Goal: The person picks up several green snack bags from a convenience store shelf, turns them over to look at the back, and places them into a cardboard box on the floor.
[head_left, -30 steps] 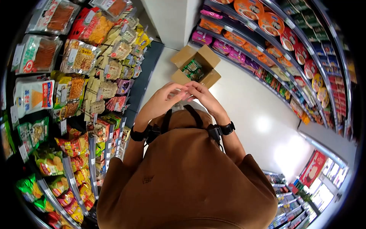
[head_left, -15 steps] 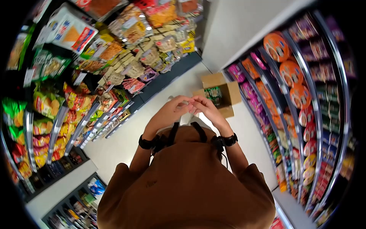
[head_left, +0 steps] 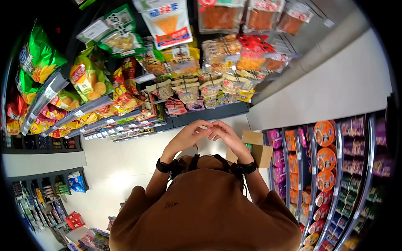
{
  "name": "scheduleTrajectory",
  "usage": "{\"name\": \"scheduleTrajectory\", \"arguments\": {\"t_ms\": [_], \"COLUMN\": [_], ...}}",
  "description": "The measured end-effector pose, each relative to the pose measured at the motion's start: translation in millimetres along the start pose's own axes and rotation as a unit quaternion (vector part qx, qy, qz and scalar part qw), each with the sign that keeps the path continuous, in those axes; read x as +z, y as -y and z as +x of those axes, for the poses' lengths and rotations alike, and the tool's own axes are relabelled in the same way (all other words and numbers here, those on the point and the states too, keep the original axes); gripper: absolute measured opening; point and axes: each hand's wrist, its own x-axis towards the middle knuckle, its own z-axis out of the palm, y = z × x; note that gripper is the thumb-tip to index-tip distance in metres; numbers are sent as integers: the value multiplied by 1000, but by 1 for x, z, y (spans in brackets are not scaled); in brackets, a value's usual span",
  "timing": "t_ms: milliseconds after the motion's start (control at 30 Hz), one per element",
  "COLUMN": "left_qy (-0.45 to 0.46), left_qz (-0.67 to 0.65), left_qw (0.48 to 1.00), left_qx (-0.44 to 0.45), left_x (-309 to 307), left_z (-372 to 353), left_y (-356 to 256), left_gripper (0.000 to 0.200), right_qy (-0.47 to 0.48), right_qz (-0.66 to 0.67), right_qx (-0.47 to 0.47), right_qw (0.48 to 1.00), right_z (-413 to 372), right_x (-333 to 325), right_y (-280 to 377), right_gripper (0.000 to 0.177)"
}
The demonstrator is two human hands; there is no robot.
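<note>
My left hand [head_left: 187,137] and my right hand [head_left: 227,137] are raised in front of my chest, with their fingertips meeting or nearly meeting. No object shows in either hand. The fingers of both are curved and partly overlap, so small gaps between them are hard to make out. Beyond the hands hang small snack packets [head_left: 186,90] on a rack. An open cardboard box [head_left: 261,155] stands on the floor beyond my right forearm, with something green inside, partly hidden by the arm.
Shelves of chip bags [head_left: 86,77] are at the left. On the right, shelves hold orange tubs [head_left: 325,159] and purple packs [head_left: 277,159]. A pale wall [head_left: 326,83] stands between the racks. A red basket [head_left: 74,220] is at the lower left, on the pale floor [head_left: 113,167].
My view has turned, so the racks and box now lie at different angles and the box is partly behind my right arm. Both hands keep nearly the same pose, fingertips together.
</note>
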Motion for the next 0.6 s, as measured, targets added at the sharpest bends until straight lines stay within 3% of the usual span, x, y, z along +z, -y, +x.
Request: {"name": "scheduleTrajectory", "arguments": {"t_ms": [267,500,600], "left_qy": [-112,-277,-297], "left_qz": [-90,-107,-117], "left_qw": [988,953,944], "left_qx": [59,59,81], "left_x": [-101,-154,-168], "left_z": [-15,-43,-42], "left_y": [5,2,10], "left_gripper": [22,20,20], "right_qy": [62,89,76], "right_qz": [-20,-38,-61], "right_qx": [-30,-80,-128], "right_qw": [997,992,987], "right_z": [108,157,172], "right_x": [55,111,120], "right_y": [32,66,85], "right_gripper": [22,15,24]}}
